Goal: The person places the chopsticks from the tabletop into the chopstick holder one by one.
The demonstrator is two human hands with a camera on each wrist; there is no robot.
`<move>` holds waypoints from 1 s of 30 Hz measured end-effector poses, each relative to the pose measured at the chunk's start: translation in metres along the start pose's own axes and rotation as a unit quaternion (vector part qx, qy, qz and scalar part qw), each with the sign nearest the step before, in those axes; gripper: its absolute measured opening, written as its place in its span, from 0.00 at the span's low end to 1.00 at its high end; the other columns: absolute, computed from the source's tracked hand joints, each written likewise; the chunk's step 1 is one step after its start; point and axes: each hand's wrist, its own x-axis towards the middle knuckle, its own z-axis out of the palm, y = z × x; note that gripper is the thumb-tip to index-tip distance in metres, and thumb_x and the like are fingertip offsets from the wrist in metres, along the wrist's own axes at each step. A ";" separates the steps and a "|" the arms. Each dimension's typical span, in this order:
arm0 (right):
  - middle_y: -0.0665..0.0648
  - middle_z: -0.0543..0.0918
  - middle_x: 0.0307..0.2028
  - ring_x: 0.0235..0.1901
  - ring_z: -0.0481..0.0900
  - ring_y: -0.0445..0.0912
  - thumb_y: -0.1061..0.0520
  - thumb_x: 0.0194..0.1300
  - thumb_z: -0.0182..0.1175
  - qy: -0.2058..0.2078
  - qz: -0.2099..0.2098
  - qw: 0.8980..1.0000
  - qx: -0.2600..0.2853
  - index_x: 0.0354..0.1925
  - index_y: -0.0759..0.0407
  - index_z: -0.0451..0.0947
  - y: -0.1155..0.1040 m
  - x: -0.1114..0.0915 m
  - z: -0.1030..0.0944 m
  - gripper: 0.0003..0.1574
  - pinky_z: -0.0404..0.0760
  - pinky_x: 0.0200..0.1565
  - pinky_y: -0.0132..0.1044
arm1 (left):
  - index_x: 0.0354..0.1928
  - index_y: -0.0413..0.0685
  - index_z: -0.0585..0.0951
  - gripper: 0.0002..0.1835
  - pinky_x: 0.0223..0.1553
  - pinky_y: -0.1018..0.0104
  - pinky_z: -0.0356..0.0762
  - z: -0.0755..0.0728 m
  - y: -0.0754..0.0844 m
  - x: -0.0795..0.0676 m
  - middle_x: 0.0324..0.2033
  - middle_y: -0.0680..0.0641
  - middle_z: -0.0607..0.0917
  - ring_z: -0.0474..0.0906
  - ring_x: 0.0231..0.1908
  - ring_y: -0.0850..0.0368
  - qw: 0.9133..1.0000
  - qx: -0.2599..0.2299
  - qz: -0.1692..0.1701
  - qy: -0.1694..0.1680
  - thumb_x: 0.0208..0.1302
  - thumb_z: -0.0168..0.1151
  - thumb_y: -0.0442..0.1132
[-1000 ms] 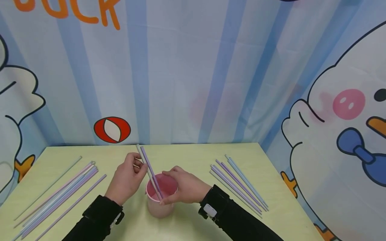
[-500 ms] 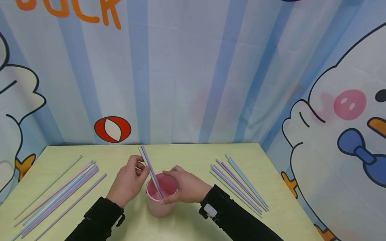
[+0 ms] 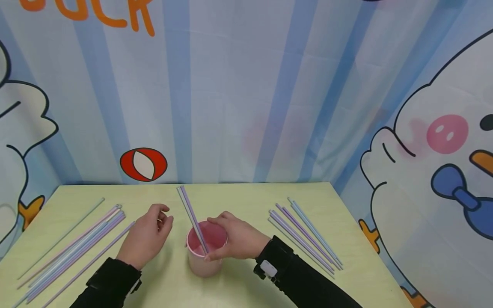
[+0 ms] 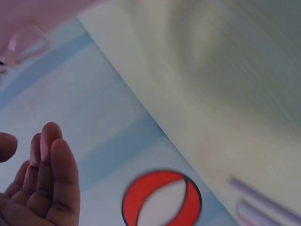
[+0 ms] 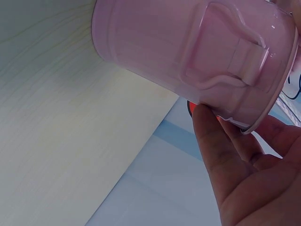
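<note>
A small pink bucket [image 3: 205, 266] stands at the middle of the table, with a wire handle on its side in the right wrist view. My right hand [image 3: 242, 238] grips it at the rim, thumb at the near side and fingers round the far side. Two thin straws, one lilac [image 3: 188, 203] and one pale grey-green [image 3: 184, 201], lean to the left inside the bucket, their lower ends hidden by its wall. To the left of the bucket, my left hand [image 3: 146, 233] is raised with relaxed fingers and holds nothing.
A bundle of pastel straws [image 3: 77, 254] lies on the table's left side, with a green straw [image 3: 63, 237] and a lilac straw [image 3: 90, 263] on either side. Several more straws [image 3: 304, 239] lie at the right. A printed curtain [image 3: 231, 107] hangs behind the table [image 3: 246, 201].
My left hand has let go of the two straws and drawn away to the left. Those straws now lean close together in the bucket. My right hand stays at the rim.
</note>
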 end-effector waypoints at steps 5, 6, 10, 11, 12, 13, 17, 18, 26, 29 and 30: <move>0.49 0.71 0.49 0.43 0.74 0.39 0.31 0.43 0.72 -0.003 -0.001 1.000 -0.001 0.66 0.53 0.65 0.000 0.000 -0.001 0.58 0.79 0.43 0.26 | 0.50 0.33 0.74 0.16 0.36 0.51 0.82 -0.009 -0.038 -0.003 0.35 0.38 0.81 0.74 0.30 0.49 0.993 0.115 0.019 -0.006 0.64 0.59 0.37; 0.49 0.71 0.50 0.43 0.74 0.39 0.31 0.43 0.71 -0.003 -0.002 1.000 -0.002 0.66 0.53 0.65 -0.001 0.000 -0.002 0.57 0.79 0.43 0.27 | 0.48 0.32 0.75 0.16 0.38 0.48 0.81 -0.011 -0.047 -0.004 0.36 0.37 0.82 0.76 0.32 0.47 0.991 0.130 0.025 -0.007 0.63 0.60 0.36; 0.50 0.72 0.50 0.44 0.74 0.40 0.31 0.43 0.71 -0.006 -0.002 1.000 -0.002 0.66 0.54 0.65 -0.001 0.000 -0.002 0.57 0.79 0.44 0.27 | 0.44 0.30 0.78 0.14 0.41 0.43 0.78 -0.018 -0.078 -0.010 0.38 0.32 0.81 0.77 0.39 0.38 0.983 0.174 0.054 0.001 0.58 0.62 0.32; 0.50 0.72 0.50 0.44 0.74 0.40 0.31 0.43 0.71 -0.006 -0.001 1.000 -0.002 0.66 0.54 0.65 -0.001 0.000 -0.002 0.57 0.79 0.44 0.26 | 0.42 0.30 0.79 0.12 0.39 0.44 0.79 -0.019 -0.085 -0.011 0.37 0.32 0.81 0.77 0.38 0.38 0.982 0.181 0.061 0.007 0.58 0.62 0.32; 0.50 0.72 0.50 0.44 0.74 0.40 0.31 0.44 0.71 -0.007 -0.001 1.000 -0.002 0.66 0.54 0.65 -0.001 0.000 -0.002 0.57 0.79 0.44 0.26 | 0.41 0.31 0.79 0.11 0.37 0.44 0.79 -0.021 -0.091 -0.013 0.35 0.33 0.80 0.77 0.37 0.38 0.980 0.189 0.065 0.010 0.57 0.62 0.31; 0.50 0.72 0.50 0.44 0.74 0.40 0.31 0.44 0.72 -0.007 -0.001 1.000 -0.001 0.66 0.54 0.65 -0.001 0.000 -0.002 0.57 0.78 0.44 0.27 | 0.40 0.31 0.80 0.11 0.35 0.45 0.79 -0.022 -0.096 -0.014 0.34 0.34 0.80 0.77 0.35 0.39 0.978 0.197 0.068 0.014 0.56 0.62 0.31; 0.50 0.72 0.50 0.44 0.74 0.40 0.31 0.43 0.72 -0.006 0.002 1.000 0.001 0.66 0.53 0.65 0.000 0.000 -0.002 0.57 0.79 0.44 0.27 | 0.40 0.33 0.80 0.09 0.27 0.47 0.78 -0.023 -0.110 -0.017 0.29 0.38 0.77 0.75 0.27 0.43 0.974 0.220 0.053 0.002 0.58 0.61 0.31; 0.50 0.72 0.50 0.44 0.74 0.40 0.31 0.43 0.72 -0.006 0.002 1.000 0.002 0.66 0.53 0.65 0.000 0.000 -0.002 0.57 0.79 0.44 0.27 | 0.41 0.33 0.80 0.09 0.27 0.47 0.77 -0.024 -0.112 -0.018 0.29 0.38 0.77 0.75 0.28 0.44 0.973 0.224 0.046 -0.006 0.59 0.60 0.31; 0.50 0.72 0.49 0.44 0.74 0.40 0.31 0.43 0.72 -0.005 0.005 1.000 0.008 0.66 0.54 0.65 0.000 0.000 0.000 0.58 0.79 0.44 0.27 | 0.41 0.35 0.80 0.08 0.28 0.46 0.78 -0.027 -0.113 -0.021 0.29 0.38 0.77 0.76 0.30 0.42 0.966 0.254 0.027 -0.038 0.63 0.53 0.29; 0.50 0.72 0.50 0.44 0.75 0.40 0.31 0.42 0.72 -0.004 0.003 1.000 0.009 0.66 0.54 0.65 0.000 0.000 0.000 0.59 0.78 0.44 0.27 | 0.40 0.35 0.80 0.08 0.28 0.47 0.78 -0.026 -0.115 -0.022 0.29 0.39 0.78 0.76 0.30 0.43 0.963 0.264 0.032 -0.044 0.62 0.54 0.28; 0.50 0.72 0.50 0.44 0.75 0.40 0.30 0.42 0.72 -0.003 0.002 1.000 0.009 0.67 0.54 0.65 0.000 0.000 0.000 0.59 0.78 0.44 0.27 | 0.40 0.36 0.80 0.08 0.28 0.47 0.79 -0.026 -0.115 -0.022 0.29 0.39 0.78 0.76 0.30 0.42 0.963 0.265 0.033 -0.045 0.62 0.54 0.27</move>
